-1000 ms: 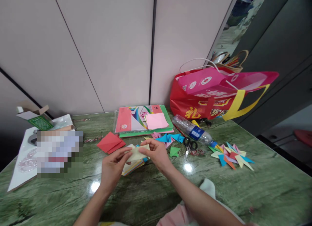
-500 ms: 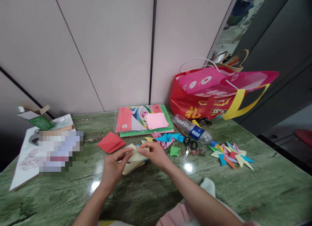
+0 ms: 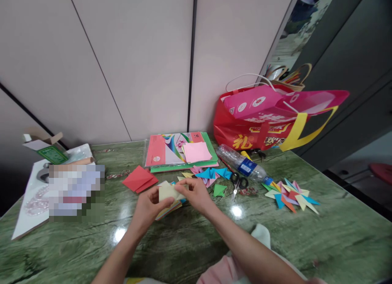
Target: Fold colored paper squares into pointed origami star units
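Between my two hands is a pale yellow folded paper [image 3: 167, 191], held above a stack of coloured paper [image 3: 170, 210]. My left hand [image 3: 150, 204] grips its left side, thumb along the lower edge. At the paper's right edge, my right hand [image 3: 196, 194] pinches with thumb and fingertips. Red paper squares [image 3: 140, 178] lie just left of the stack. Beyond my right hand are blue and pink folded pieces [image 3: 211, 174], a small green folded piece [image 3: 219, 190] and black-handled scissors [image 3: 236, 184].
A clear plastic bottle [image 3: 241, 163] lies behind the scissors. Multicoloured folded paper stars [image 3: 292, 195] sit on the right. At the back are a paper pack [image 3: 159, 149], pink paper squares [image 3: 197, 152] and a red bag [image 3: 254, 120]. A green box [image 3: 50, 151] stands at left.
The pale yellow paper has turned and now looks squarer, with its face towards me. My left thumb has shifted down to its lower edge; my right hand has moved slightly.
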### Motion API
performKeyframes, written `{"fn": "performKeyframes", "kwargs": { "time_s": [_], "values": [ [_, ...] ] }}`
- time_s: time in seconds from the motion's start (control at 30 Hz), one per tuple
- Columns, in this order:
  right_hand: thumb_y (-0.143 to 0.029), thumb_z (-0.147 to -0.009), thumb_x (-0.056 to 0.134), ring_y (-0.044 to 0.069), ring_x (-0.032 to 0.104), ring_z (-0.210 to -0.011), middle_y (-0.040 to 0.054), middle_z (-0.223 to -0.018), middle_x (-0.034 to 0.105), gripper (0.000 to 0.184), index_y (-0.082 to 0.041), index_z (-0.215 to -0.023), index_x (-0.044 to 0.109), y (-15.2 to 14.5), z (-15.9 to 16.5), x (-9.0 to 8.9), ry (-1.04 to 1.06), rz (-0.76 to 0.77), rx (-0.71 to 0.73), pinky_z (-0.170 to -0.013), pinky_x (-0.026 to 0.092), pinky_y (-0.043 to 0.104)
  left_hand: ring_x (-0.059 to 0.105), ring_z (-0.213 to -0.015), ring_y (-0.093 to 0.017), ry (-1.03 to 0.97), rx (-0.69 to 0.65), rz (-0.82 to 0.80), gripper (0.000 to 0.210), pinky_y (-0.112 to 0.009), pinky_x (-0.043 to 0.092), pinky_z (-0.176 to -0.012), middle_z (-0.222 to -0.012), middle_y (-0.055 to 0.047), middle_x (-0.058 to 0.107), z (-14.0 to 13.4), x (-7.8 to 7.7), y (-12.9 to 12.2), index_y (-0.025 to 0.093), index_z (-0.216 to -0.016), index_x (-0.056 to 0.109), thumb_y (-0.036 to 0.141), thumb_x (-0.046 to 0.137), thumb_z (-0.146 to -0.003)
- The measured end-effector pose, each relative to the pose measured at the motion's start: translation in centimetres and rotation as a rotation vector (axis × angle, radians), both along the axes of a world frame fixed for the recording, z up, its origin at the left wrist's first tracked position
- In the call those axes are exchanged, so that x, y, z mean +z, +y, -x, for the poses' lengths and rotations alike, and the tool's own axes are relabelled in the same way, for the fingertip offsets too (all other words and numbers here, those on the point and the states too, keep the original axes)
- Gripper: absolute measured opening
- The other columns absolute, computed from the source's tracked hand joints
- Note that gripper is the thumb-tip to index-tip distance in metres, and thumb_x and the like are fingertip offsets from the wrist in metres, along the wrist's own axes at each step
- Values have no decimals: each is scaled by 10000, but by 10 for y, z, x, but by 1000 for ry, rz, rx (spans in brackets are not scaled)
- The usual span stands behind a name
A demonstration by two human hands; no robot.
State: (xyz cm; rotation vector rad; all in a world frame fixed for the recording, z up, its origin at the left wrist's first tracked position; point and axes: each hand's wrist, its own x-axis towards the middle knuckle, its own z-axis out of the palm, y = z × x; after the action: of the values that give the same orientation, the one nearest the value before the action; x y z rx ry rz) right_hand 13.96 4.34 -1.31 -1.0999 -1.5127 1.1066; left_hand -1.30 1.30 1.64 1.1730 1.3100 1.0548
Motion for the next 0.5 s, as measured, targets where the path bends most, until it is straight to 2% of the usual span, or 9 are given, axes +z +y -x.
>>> {"fn": "performKeyframes", "kwargs": {
  "time_s": [0.33,0.5],
  "values": [
    [-296,-720,590,105,437,-505,19,-638,638,185,-145,-735,697,-1,2,0,-73,7,-15,-479,311,216,667,-560,-188,-111,18,78,273,-275,561,-561,-614,-39,714,-2,-5,-1,105,-764,657,234,745,-540],
    [-294,-725,586,112,483,-543,15,-644,646,179,-151,-727,693,-2,2,1,-85,-10,-34,-504,345,209,662,-544,-184,-103,87,94,228,-267,560,-556,-579,-36,704,-2,-5,-1,96,-697,634,199,740,-523]
  ]
}}
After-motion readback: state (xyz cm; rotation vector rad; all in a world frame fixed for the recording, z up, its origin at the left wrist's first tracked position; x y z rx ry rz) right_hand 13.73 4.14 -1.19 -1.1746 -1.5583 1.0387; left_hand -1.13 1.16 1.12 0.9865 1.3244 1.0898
